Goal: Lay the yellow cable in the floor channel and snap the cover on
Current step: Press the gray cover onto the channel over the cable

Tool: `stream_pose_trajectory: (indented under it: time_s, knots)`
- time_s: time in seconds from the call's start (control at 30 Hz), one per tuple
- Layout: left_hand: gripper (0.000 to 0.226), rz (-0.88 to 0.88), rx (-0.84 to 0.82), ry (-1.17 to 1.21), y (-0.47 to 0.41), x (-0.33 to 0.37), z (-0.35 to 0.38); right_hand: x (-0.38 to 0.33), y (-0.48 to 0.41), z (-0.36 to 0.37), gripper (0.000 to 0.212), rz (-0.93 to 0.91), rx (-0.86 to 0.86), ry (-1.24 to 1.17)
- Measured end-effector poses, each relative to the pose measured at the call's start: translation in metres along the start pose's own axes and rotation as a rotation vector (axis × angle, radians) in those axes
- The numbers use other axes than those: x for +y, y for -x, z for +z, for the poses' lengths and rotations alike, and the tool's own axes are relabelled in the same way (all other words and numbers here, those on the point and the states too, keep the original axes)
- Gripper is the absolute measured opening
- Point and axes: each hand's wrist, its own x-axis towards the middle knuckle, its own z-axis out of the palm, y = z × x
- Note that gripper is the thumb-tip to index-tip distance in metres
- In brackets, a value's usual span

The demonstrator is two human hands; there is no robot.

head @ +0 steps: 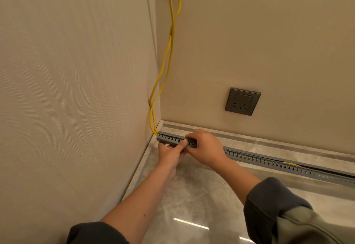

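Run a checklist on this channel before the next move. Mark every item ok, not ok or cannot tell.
1. Yellow cable drops down the corner into the channel end: ok.
2. Cable lies fully inside the channel along its run: not ok; a stretch pokes out farther right.
3. Left hand holds the channel's front, thumb on it: ok.
4. Right hand grips over the channel's top: ok.
5. Cover seated under the hands: cannot tell; the hands hide it.
6. Wall socket apart from the cable: ok.
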Motion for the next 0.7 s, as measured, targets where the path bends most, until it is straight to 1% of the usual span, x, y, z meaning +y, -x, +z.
stream_pose_trajectory:
  time_s: [0.13,0.3,0.37,0.43,0.47,0.57,0.6,0.63,0.7]
  knots:
    - [0.062,0.01,0.014,0.056,-0.001,0.0,0.005,0.008,0.008,-0.006,0.021,0.002,0.009,0.033]
    - [0.064,-0.03,0.103,0.167,0.0,-0.004,0.016,0.028,0.023,-0.017,0.018,0.067,-0.039,0.162]
    - [0.061,-0.051,0.139,0.137,0.001,-0.011,0.022,0.035,0.029,-0.018,0.019,0.109,-0.081,0.175]
    - [0.059,-0.07,0.202,0.062,0.001,-0.017,0.026,0.039,0.036,-0.018,0.02,0.123,-0.132,0.196]
    - [0.061,-0.074,0.244,0.019,0.002,-0.019,0.028,0.042,0.04,-0.018,0.022,0.122,-0.143,0.207]
    - [0.082,-0.034,0.396,-0.223,0.016,-0.018,0.04,0.054,0.056,-0.017,0.027,0.146,-0.155,0.263]
    - [0.089,0.02,0.407,-0.312,0.023,-0.017,0.047,0.059,0.062,-0.017,0.029,0.169,-0.173,0.272]
    - [0.092,0.1,0.384,-0.388,0.031,-0.017,0.056,0.064,0.068,-0.016,0.031,0.193,-0.197,0.257]
    - [0.085,0.286,0.294,-0.554,0.048,-0.019,0.075,0.075,0.079,-0.02,0.039,0.208,-0.25,0.179]
